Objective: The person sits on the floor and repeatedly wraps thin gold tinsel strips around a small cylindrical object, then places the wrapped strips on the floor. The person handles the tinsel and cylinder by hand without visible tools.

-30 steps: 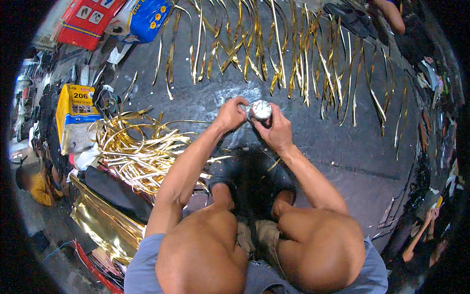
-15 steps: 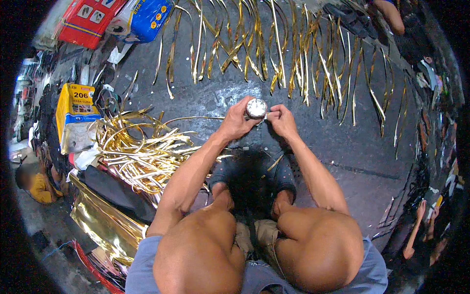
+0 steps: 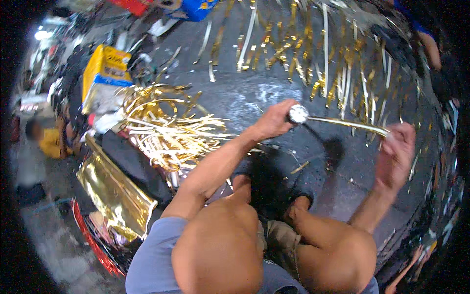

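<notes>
My left hand (image 3: 275,122) is closed round a small round object with a shiny silver top and a dark side (image 3: 298,113); its exact kind does not show. From it a narrow gold foil strip (image 3: 345,122) stretches out to the right, nearly straight. The strip's far end is pinched in the fingers of my right hand (image 3: 396,152), which is smeared a little by motion. To the left of my left forearm lies a tangled heap of gold strips (image 3: 171,142). More gold strips (image 3: 325,63) lie in a loose row across the far floor.
A rolled gold foil sheet (image 3: 115,188) lies at the left, with a yellow and blue box (image 3: 105,68) beyond it. A blue container (image 3: 198,7) stands at the far edge. One person in yellow (image 3: 51,142) is at the left; another's arm (image 3: 431,49) shows far right.
My right hand has moved well away to the right, drawing the gold strip out from the round object. The long strip running left to the heap no longer shows. The view has shifted.
</notes>
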Available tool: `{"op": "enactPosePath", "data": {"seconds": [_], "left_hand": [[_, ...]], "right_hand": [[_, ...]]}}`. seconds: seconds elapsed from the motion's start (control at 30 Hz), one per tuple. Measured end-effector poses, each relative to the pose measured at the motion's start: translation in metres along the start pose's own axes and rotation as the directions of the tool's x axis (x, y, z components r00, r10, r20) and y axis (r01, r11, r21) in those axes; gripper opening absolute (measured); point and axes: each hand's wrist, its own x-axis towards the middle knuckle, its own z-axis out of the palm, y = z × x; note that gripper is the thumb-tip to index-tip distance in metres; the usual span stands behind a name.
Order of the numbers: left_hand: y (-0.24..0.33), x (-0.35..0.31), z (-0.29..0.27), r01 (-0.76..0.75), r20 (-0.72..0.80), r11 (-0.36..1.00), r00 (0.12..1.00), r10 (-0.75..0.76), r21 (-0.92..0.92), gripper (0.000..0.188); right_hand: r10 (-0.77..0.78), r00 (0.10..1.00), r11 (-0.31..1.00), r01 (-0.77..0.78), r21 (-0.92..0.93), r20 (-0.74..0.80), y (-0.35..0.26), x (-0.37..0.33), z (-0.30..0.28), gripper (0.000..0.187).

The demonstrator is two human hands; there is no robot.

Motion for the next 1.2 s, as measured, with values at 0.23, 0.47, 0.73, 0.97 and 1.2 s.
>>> {"op": "enactPosePath", "data": {"seconds": [0.23,0.47,0.73,0.97,1.2], "left_hand": [[-0.004,0.002,0.002,-0.068,0.013,0.998,0.998,0.068,0.015,0.052],[0.0,0.005,-0.007,-0.001,0.064,0.994,0.998,-0.006,0.108,0.069],[-0.044,-0.079,-0.129,0.52,-0.429,0.63,0.849,-0.308,0.577,0.023],[-0.04,-0.131,-0.168,0.624,-0.416,0.37,0.757,-0.503,0.689,0.018],[-0.055,-0.151,-0.178,0.553,-0.433,0.519,0.833,-0.344,0.652,0.012]], "right_hand": [[-0.173,0.906,0.971,0.091,0.223,0.387,-0.103,-0.015,-0.034,0.031],[-0.463,0.82,0.875,0.483,0.028,0.337,-0.146,-0.023,-0.028,0.041],[-0.68,0.677,0.557,0.727,-0.402,0.282,-0.092,0.185,-0.016,0.03],[-0.477,0.835,0.864,0.503,0.031,-0.273,-0.1,0.222,0.034,0.011],[-0.21,0.811,0.961,0.068,-0.27,-0.547,0.093,0.157,0.044,0.008]]}}
